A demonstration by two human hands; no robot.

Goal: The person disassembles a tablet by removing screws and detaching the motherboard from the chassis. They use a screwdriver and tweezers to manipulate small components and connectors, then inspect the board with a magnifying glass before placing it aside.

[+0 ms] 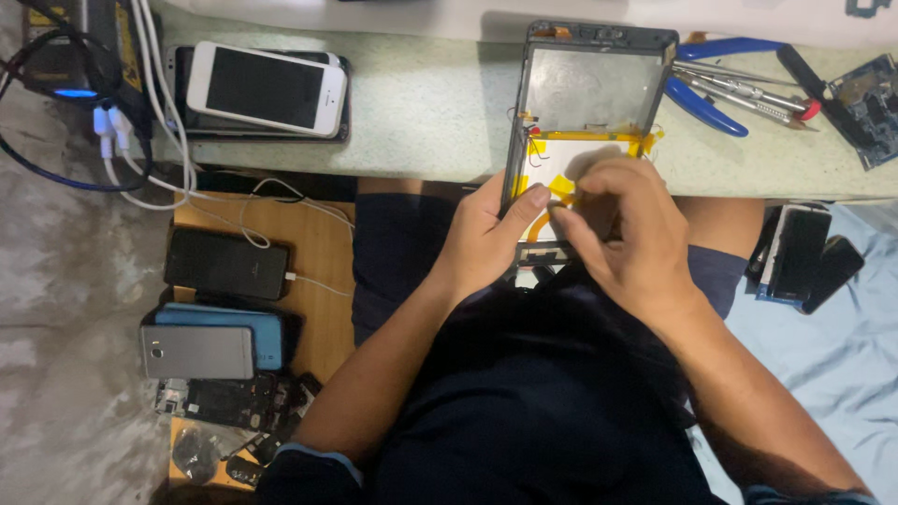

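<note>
Both hands work on an opened tablet at the desk edge, above the lap.
Left hand (486,238) grips the tablet shell (585,112) by its side; right hand (622,234) pinches at the yellow tape (580,140) over the battery. Risk: a hard pull could bend the battery or tear the thin wires; the shell overhangs the desk (430,112) and could slip. Pliers (711,98), white phone (267,89) and cables (168,140) crowd nearby.

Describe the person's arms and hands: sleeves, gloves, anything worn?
Both hands are bare: no gloves on the left hand or the right hand, and no rings or watch that show. The forearms are uncovered. A dark sleeve with a lighter blue cuff edge starts near the left elbow; a similar cuff shows at the right.
</note>
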